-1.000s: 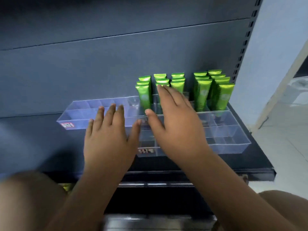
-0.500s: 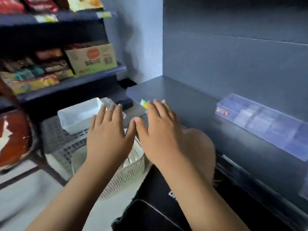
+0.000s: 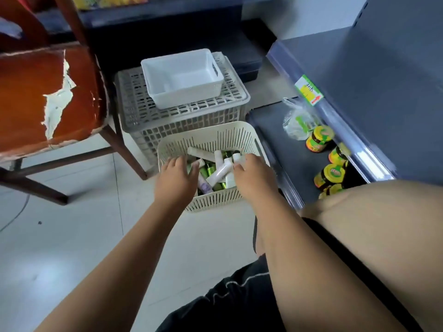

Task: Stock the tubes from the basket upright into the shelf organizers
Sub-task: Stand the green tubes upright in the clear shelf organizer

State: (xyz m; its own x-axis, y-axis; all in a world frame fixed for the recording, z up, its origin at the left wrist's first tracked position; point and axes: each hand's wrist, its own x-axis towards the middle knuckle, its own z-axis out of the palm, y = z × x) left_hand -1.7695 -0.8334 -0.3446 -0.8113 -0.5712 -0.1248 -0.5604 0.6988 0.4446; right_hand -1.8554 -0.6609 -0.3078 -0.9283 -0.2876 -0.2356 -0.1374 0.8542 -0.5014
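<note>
- The left hand (image 3: pixel 176 178), fingers spread and relaxed, reaches into the 9 o'clock side of a cream slotted plastic basket (image 3: pixel 215 200).
- The right hand (image 3: pixel 254 176), at the 3 o'clock side, has curled fingers beside a white cap; I cannot tell if it grips.
- White and green plastic tubes (image 3: pixel 219 172) lie jumbled inside the basket, which stands on the floor.
- At 12 o'clock from the basket stands a grey lattice plastic crate (image 3: pixel 167 121), carrying a white rectangular plastic bin (image 3: pixel 187 94).
- At 3 o'clock, yellow-lidded glass jars (image 3: pixel 320 138) stand on a dark low shelf (image 3: pixel 282 144).
</note>
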